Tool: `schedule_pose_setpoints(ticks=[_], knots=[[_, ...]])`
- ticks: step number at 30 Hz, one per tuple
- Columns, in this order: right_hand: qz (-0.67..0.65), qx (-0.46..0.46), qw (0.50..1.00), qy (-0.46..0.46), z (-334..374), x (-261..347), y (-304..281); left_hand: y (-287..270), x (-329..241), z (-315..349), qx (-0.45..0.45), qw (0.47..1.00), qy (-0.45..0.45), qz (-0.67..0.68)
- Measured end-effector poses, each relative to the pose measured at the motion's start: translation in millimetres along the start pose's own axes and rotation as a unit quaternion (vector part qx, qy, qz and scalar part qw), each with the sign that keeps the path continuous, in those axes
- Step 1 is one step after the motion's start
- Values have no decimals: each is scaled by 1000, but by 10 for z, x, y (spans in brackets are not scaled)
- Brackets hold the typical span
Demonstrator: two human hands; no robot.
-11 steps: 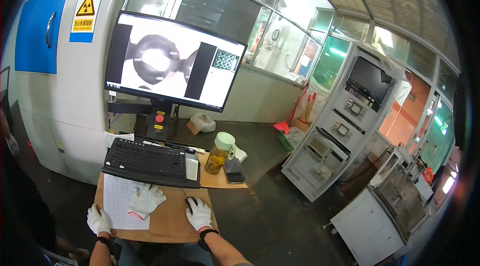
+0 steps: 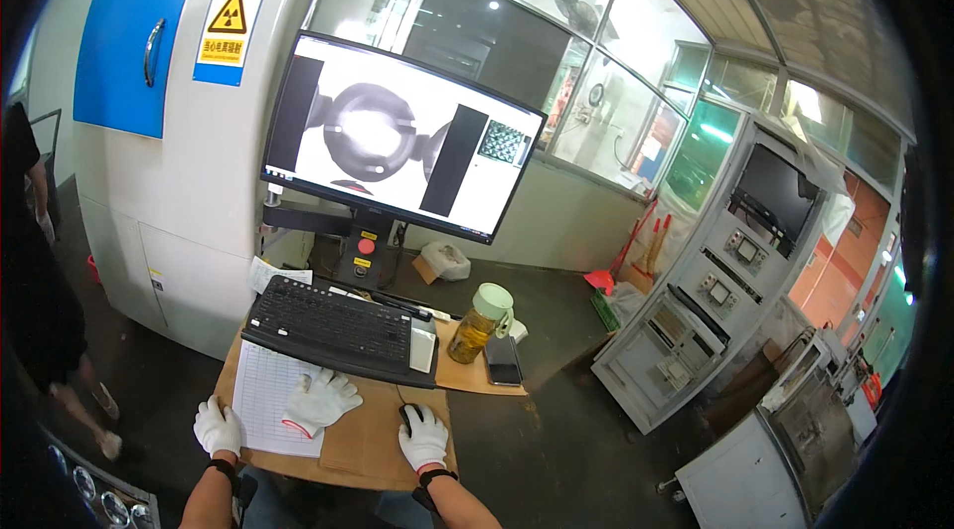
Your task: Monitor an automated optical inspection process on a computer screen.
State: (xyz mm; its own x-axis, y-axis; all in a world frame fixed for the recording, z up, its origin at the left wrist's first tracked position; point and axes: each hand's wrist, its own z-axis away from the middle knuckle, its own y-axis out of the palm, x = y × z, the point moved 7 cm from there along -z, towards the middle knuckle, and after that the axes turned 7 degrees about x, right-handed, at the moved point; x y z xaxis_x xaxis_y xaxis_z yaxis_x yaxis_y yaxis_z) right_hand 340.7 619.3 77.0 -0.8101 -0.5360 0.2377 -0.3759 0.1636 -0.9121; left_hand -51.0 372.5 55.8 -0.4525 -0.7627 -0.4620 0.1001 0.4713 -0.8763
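My right hand [image 2: 424, 437], in a white knit glove, rests over a black computer mouse [image 2: 405, 417] near the desk's right side. My left hand [image 2: 217, 428], gloved likewise, lies at the desk's left edge beside a printed table sheet [image 2: 260, 400], its fingers stretched out and holding nothing. Between my hands a loose white glove [image 2: 322, 403] lies partly on the sheet and partly on brown cardboard [image 2: 373, 440]. Beyond them sits a black keyboard [image 2: 333, 323]. The monitor [image 2: 402, 137] above it displays a grey picture of a dark ring with a bright centre.
Right of the keyboard stand a green-lidded bottle [image 2: 479, 325] and a phone [image 2: 503, 360]. A large cabinet with a blue door [image 2: 134, 52] and warning signs rises at left. A person [image 2: 40, 261] in dark clothes stands there. A grey equipment rack [image 2: 711, 276] leans into view at right.
The whole view has swung left, so things sit farther right and more of the person shows. The ring on the monitor looks different, with a broader grey centre. Both hands keep their places on the desk.
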Motion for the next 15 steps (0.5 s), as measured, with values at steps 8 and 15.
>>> schedule_pose_setpoints(ticks=[8,15], knots=[[9,8,1000,11,-4,3,-11,-75,-43,24,-5,1000,6,3],[27,6,1000,12,-15,5,-2,-81,-57,34,-9,1000,5,5]])
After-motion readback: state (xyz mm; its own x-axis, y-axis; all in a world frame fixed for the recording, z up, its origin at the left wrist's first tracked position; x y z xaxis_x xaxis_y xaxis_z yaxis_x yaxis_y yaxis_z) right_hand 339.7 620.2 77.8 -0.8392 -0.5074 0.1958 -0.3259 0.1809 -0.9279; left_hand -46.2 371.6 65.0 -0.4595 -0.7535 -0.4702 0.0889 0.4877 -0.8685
